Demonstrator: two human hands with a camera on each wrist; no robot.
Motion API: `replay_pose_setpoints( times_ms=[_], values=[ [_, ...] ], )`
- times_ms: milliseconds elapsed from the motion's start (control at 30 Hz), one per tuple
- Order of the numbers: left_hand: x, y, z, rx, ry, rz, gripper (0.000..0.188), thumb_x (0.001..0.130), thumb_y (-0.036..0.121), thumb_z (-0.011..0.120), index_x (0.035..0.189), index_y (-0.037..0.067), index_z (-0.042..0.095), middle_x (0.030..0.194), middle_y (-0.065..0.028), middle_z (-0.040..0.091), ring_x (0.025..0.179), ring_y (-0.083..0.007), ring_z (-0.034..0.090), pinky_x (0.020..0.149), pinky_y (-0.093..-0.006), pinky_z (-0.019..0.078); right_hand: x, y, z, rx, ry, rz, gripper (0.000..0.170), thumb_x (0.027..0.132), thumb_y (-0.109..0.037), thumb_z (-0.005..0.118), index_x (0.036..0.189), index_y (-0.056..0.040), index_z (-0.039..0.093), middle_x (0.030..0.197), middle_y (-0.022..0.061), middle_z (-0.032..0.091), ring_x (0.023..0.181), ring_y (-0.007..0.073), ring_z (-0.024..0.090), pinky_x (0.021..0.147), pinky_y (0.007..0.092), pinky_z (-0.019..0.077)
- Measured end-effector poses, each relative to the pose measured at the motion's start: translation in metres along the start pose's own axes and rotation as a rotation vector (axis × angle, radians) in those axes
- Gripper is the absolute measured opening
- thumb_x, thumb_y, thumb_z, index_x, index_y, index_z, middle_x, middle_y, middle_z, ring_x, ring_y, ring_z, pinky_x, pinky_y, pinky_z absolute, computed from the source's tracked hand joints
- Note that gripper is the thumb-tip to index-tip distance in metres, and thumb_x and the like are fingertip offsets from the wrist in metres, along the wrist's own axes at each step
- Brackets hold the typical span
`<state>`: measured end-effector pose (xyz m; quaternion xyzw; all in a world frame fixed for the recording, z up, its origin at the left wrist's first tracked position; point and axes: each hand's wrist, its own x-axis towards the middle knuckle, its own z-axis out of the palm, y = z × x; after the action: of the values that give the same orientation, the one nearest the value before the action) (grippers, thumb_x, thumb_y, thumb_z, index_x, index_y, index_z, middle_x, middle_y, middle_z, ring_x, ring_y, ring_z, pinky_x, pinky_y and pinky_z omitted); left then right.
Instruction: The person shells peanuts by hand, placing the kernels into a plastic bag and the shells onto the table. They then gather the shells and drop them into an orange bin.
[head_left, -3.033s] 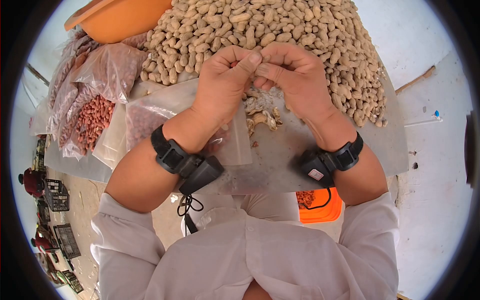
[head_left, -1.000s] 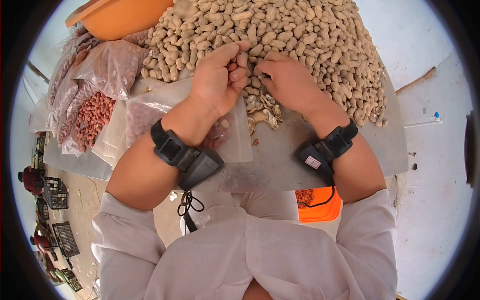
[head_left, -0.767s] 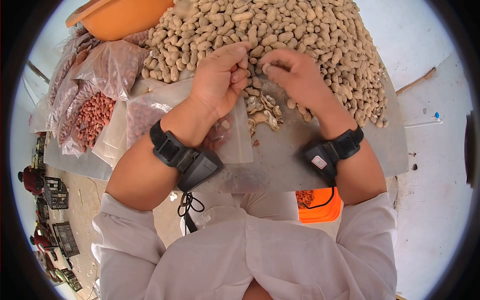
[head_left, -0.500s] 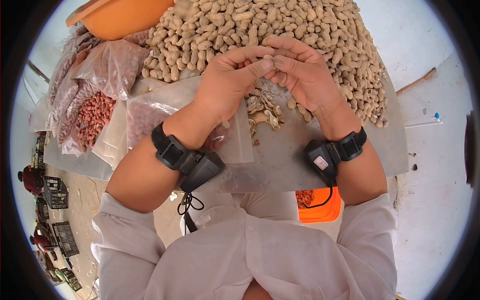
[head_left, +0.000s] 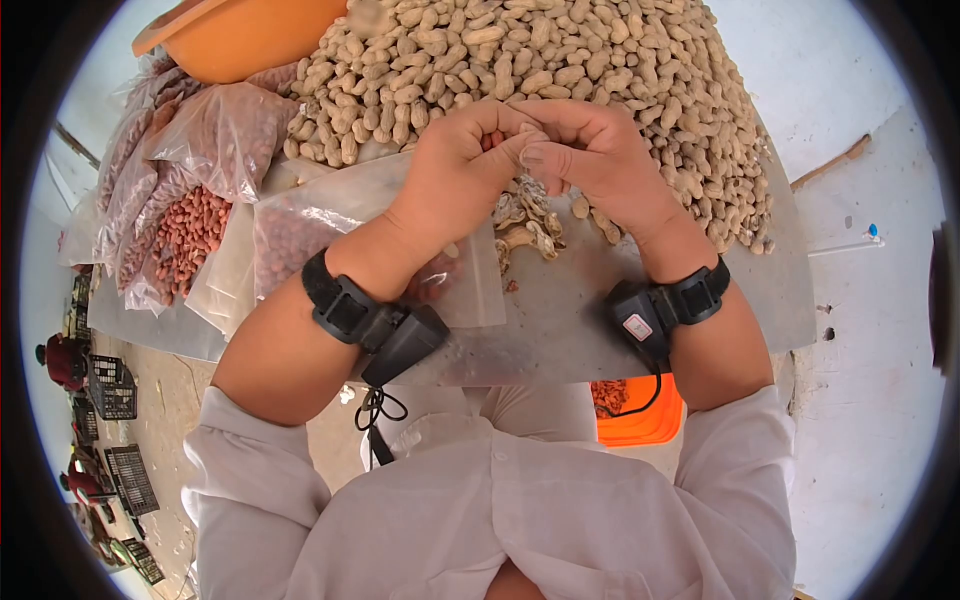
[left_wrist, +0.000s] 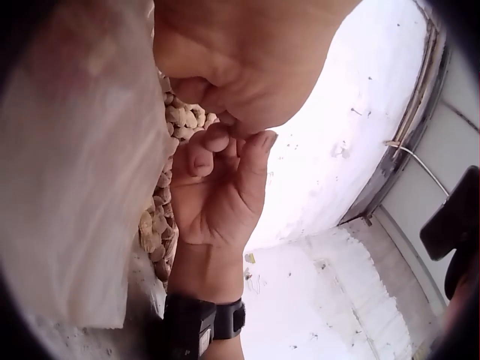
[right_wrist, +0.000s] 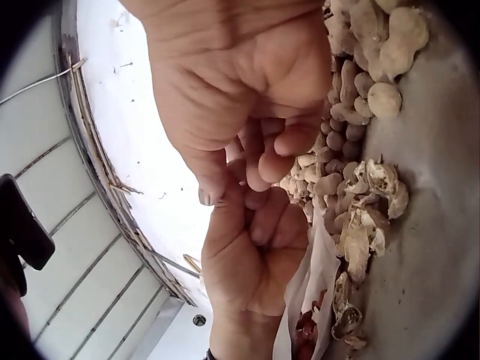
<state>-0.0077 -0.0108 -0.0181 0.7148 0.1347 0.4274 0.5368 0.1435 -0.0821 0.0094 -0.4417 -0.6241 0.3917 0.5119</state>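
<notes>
In the head view, the left hand (head_left: 455,175) and right hand (head_left: 615,170) meet at their fingertips above the near edge of the unshelled peanut pile (head_left: 500,50). The left hand's curled fingers hold red kernels (head_left: 490,140). A peanut, mostly hidden by thumbs and fingers, is pinched by the right hand where the hands touch. Empty broken shells (head_left: 530,230) lie just below on the grey table (head_left: 560,320). The right wrist view shows the right hand (right_wrist: 247,90) over the left hand (right_wrist: 251,262), both with curled fingers.
Clear bags of red kernels (head_left: 215,140) lie at the left, one open with loose kernels (head_left: 190,235). A flat clear bag (head_left: 475,285) lies under the left forearm. An orange basin (head_left: 240,40) stands behind, and an orange container (head_left: 645,420) is below the table edge.
The right hand went from the pile's near edge up to the left hand, and the fingertips of both came together. Since then the joined hands have shifted slightly nearer the body.
</notes>
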Motion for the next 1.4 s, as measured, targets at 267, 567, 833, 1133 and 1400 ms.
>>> replay_pose_setpoints(
  times_ms=[267, 567, 833, 1133, 1400],
  values=[
    [-0.002, -0.003, -0.005, 0.046, -0.037, -0.019, 0.013, 0.088, 0.013, 0.057, 0.092, 0.001, 0.058, 0.079, 0.0037, 0.054, 0.069, -0.0021, 0.044, 0.060, -0.0165, 0.0377, 0.000, 0.000, 0.005, -0.052, 0.054, 0.011, 0.029, 0.079, -0.015, 0.066, 0.104, -0.0002, 0.062, 0.066, -0.0022, 0.057, 0.054, 0.0039, 0.047, 0.049, 0.0190, 0.0389],
    [0.003, 0.002, -0.006, -0.308, -0.079, -0.272, 0.015, 0.088, 0.019, 0.058, 0.088, 0.004, 0.058, 0.076, 0.0000, 0.057, 0.063, -0.0052, 0.049, 0.052, -0.0172, 0.0352, -0.002, -0.006, 0.001, -0.120, 0.009, -0.028, 0.028, 0.080, -0.007, 0.062, 0.107, -0.0019, 0.060, 0.068, 0.0034, 0.061, 0.056, 0.0066, 0.053, 0.050, 0.0200, 0.0437],
    [0.001, 0.011, 0.002, -0.575, -0.050, -0.305, 0.016, 0.091, 0.020, 0.054, 0.085, 0.005, 0.056, 0.073, -0.0021, 0.056, 0.054, -0.0062, 0.045, 0.045, -0.0175, 0.0296, 0.000, 0.004, 0.011, -0.002, 0.112, -0.092, 0.027, 0.081, -0.006, 0.061, 0.107, 0.0003, 0.054, 0.067, 0.0050, 0.061, 0.057, 0.0068, 0.055, 0.050, 0.0200, 0.0450],
    [0.002, 0.005, 0.000, -0.741, 0.029, -0.320, 0.017, 0.092, 0.017, 0.050, 0.085, 0.002, 0.056, 0.067, -0.0012, 0.052, 0.053, -0.0080, 0.044, 0.048, -0.0201, 0.0350, 0.001, 0.007, 0.016, 0.097, 0.203, -0.174, 0.019, 0.084, -0.003, 0.055, 0.102, -0.0001, 0.048, 0.072, 0.0053, 0.059, 0.057, 0.0080, 0.054, 0.051, 0.0208, 0.0451],
    [0.003, 0.009, 0.002, -0.890, 0.040, -0.428, 0.018, 0.093, 0.016, 0.046, 0.084, 0.003, 0.053, 0.070, -0.0011, 0.048, 0.050, -0.0051, 0.031, 0.044, -0.0179, 0.0274, 0.004, 0.009, 0.005, 0.166, 0.131, -0.090, 0.020, 0.083, -0.001, 0.056, 0.102, -0.0015, 0.051, 0.084, 0.0050, 0.061, 0.064, 0.0077, 0.054, 0.053, 0.0202, 0.0438]
  ],
)
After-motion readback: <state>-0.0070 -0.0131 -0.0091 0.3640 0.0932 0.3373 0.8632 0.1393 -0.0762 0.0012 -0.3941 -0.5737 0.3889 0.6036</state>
